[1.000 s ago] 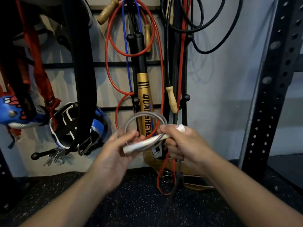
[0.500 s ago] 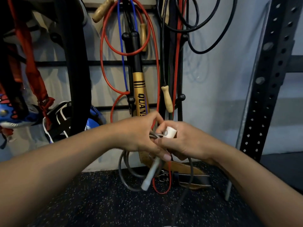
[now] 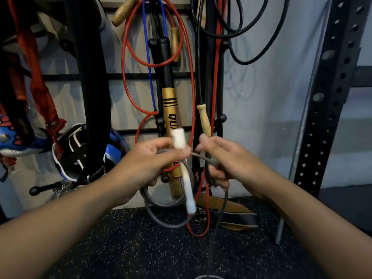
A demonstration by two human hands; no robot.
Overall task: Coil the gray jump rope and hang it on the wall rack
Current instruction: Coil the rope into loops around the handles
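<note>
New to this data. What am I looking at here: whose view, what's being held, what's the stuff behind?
No machine here: a person works with bare hands, and the single picture comes from a wide-angle camera on their head, looking forward and down.

The left hand grips a gray rope coiled into loops, along with its two white handles, one pointing up and one hanging down. The right hand pinches the rope's loose length, which trails down to the speckled floor.

Behind is a wall rack with black pegs, already carrying a red rope, black cords, a gold and black bat and wooden handles. A leather belt lies on the floor, and a perforated steel post stands at right.
</note>
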